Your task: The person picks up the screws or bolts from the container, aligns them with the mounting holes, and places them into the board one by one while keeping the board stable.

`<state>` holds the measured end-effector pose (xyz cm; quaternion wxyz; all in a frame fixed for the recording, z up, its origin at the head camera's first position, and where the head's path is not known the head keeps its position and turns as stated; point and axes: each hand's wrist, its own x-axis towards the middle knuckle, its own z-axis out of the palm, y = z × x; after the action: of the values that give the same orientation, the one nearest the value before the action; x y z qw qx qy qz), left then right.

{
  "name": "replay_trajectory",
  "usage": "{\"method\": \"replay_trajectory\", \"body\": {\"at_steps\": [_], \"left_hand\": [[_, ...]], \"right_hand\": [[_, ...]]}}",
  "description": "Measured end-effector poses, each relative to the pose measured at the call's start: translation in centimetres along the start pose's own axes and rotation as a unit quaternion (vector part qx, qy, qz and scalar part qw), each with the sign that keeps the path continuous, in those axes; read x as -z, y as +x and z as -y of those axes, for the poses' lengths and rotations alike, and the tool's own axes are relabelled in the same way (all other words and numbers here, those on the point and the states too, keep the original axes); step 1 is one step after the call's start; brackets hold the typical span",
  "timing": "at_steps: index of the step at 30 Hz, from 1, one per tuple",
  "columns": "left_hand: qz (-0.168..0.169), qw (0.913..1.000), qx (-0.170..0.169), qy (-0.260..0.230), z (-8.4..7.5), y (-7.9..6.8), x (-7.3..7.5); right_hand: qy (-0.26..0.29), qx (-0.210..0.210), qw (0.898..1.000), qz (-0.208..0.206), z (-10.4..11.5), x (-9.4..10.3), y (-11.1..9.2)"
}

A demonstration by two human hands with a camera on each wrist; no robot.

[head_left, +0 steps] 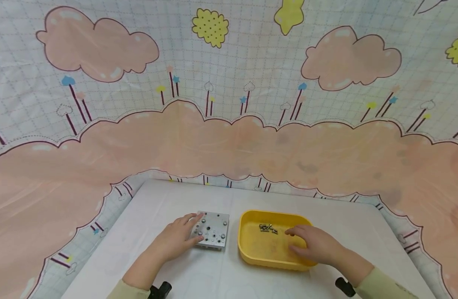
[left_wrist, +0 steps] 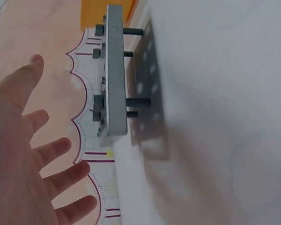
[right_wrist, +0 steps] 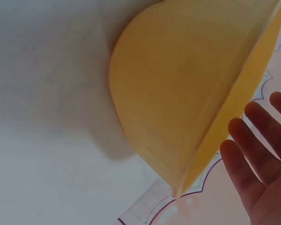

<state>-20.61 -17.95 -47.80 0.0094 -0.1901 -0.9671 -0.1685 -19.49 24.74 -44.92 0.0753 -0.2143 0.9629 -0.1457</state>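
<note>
A square silver metal plate (head_left: pixel 212 229) with several holes and bolts lies flat on the table. From the side, in the left wrist view, bolt heads (left_wrist: pixel 98 101) stick up from one face of the plate and bolt shanks (left_wrist: pixel 139 102) come out of the other. My left hand (head_left: pixel 178 236) hovers at the plate's left edge with fingers spread, holding nothing. A yellow bin (head_left: pixel 247 249) stands to the right, with a small heap of screws (head_left: pixel 268 228) inside. Above the bin's right side is my right hand (head_left: pixel 314 245), its fingers loosely extended and apart from the screws.
The white table (head_left: pixel 199 195) reaches back to a patterned cloth backdrop (head_left: pixel 232 145) with clouds. Black wrist devices show at both wrists, one below the left hand (head_left: pixel 160 290) and one below the right.
</note>
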Motion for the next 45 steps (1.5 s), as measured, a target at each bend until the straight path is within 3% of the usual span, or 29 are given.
{"method": "replay_trajectory", "body": {"at_steps": [13,18,24,33,45], "left_hand": [[0.037,0.9939,0.066,-0.08,2.8,1.2,-0.7],[0.061,0.99,0.086,-0.094,3.8,1.7,-1.2],[0.079,0.98,0.112,-0.145,4.7,2.4,-1.8],[0.097,0.9746,0.104,-0.173,5.4,2.6,-2.5],[0.111,0.9732,0.089,-0.181,5.9,3.1,-2.6]], "right_hand": [[0.023,0.048,0.998,0.044,0.2,1.0,2.7],[0.033,0.047,0.996,0.063,0.5,1.5,3.8],[0.038,0.038,0.996,0.071,1.1,1.6,5.2],[-0.01,0.076,0.993,0.091,1.3,0.8,7.6],[-0.003,0.119,0.987,0.106,1.4,-0.5,9.6]]}}
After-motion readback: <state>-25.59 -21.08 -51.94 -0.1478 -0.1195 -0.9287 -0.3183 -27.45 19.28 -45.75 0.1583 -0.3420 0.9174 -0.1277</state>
